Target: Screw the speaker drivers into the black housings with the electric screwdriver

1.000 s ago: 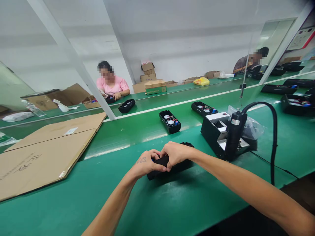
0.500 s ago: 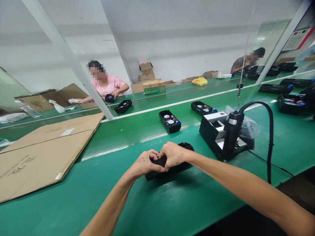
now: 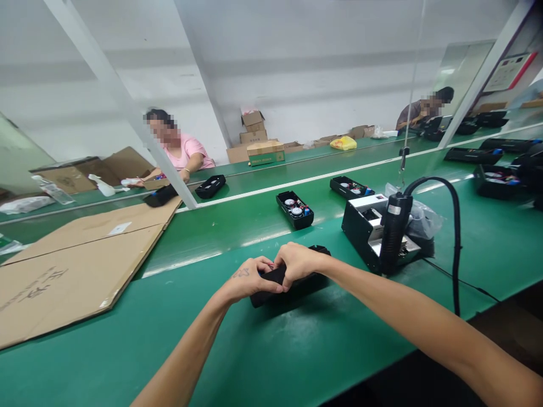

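Left hand and right hand still grip the black case, right of the cardboard, barely shifting, so handling seems steady, as another case pops up by the cardboard's far edge

No lettering can be read; the dark characters on the flat cardboard are too unclear.

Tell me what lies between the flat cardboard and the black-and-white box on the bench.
In the head view, the left hand and right hand lie between, both holding a black case; beyond them sits an open case.
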The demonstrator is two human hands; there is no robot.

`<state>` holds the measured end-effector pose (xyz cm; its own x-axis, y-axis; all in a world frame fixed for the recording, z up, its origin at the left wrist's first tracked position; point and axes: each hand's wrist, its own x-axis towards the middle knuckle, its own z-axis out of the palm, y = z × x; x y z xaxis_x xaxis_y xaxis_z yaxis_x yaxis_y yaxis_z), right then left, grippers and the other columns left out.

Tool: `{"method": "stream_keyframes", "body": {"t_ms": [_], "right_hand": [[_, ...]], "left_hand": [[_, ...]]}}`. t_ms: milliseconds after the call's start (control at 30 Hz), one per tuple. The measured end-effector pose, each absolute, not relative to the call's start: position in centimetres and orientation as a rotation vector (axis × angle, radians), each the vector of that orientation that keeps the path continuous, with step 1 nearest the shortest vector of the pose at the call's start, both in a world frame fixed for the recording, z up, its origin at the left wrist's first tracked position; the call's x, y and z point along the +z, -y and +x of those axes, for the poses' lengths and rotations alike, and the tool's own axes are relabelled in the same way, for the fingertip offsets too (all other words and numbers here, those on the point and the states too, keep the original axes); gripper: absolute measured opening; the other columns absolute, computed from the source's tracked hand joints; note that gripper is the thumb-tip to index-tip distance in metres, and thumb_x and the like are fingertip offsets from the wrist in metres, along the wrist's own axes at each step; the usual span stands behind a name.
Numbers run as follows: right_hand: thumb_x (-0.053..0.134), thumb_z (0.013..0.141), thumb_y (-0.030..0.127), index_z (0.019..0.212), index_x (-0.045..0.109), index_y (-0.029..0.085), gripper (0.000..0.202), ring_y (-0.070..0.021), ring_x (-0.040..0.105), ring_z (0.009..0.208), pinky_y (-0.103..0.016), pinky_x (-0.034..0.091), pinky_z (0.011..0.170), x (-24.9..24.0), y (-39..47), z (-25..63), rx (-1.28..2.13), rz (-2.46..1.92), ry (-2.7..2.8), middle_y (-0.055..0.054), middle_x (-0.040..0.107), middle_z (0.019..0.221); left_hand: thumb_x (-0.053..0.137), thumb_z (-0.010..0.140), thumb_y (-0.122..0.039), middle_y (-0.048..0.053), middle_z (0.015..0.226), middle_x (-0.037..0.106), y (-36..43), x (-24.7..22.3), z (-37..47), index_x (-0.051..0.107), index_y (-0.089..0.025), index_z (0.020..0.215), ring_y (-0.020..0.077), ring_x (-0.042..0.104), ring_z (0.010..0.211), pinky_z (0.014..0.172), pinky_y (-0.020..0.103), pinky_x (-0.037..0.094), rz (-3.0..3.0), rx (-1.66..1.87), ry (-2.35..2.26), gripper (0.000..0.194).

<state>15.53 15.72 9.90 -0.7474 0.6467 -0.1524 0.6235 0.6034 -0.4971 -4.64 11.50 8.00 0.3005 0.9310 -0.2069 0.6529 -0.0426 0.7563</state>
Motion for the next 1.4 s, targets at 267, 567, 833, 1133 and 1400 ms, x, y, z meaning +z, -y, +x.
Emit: {"method": "stream_keyframes", "body": {"t_ms": [267,567,833,1133,1400], "right_hand": [[0.091,0.063,0.037,0.087,0.082,0.021,0.03,-0.0129,0.053,0.065,-0.025,0.031,0.056,10.1,-16.6,15.2,0.896,-1.087,2.786,0.009,0.054,0.062],[0.076,0.085,0.011,0.137,0.067,0.026,0.055,-0.0261,0.065,0.12,-0.04,0.051,0.105,9.9,-8.7,21.6,0.474,-0.869,2.282,-0.007,0.076,0.126],[0.087,0.082,0.035,0.134,0.061,0.028,0.059,-0.034,0.065,0.122,-0.058,0.054,0.107,6.3,-5.6,32.1,-0.139,-0.977,1.074,-0.011,0.062,0.132],[0.077,0.091,0.053,0.136,0.06,0.026,0.055,-0.0282,0.076,0.107,-0.046,0.062,0.098,5.4,-9.1,35.1,0.553,-1.185,1.185,-0.009,0.076,0.115],[0.068,0.095,0.05,0.125,0.06,0.024,0.04,-0.0178,0.064,0.065,-0.033,0.055,0.063,5.2,-7.9,34.2,0.94,-1.01,1.237,0.002,0.065,0.08]], "left_hand": [[0.092,0.052,-0.053,0.002,0.123,0.072,-12.0,7.9,-4.9,0.065,-0.022,0.059,0.0285,0.068,0.111,0.089,0.034,0.053,1.759,0.449,-1.429,0.042],[0.093,0.061,-0.036,0.003,0.123,0.071,-7.8,5.4,-3.8,0.072,-0.025,0.066,0.0333,0.062,0.125,0.109,0.047,0.048,1.999,0.568,-1.478,0.024],[0.081,0.081,-0.018,0.004,0.108,0.079,-3.0,0.6,-3.1,0.074,-0.028,0.082,0.0434,0.054,0.142,0.116,0.07,0.038,2.794,1.039,-1.371,0.012],[0.071,0.087,-0.011,0.001,0.107,0.081,-2.0,0.0,-2.8,0.071,-0.027,0.087,0.0407,0.053,0.144,0.12,0.067,0.034,2.899,1.146,-1.365,0.016],[0.08,0.084,-0.022,-0.001,0.112,0.081,-3.3,-0.4,-4.5,0.074,-0.033,0.091,0.04,0.05,0.146,0.117,0.062,0.036,3.084,0.986,-1.281,0.014]]}}
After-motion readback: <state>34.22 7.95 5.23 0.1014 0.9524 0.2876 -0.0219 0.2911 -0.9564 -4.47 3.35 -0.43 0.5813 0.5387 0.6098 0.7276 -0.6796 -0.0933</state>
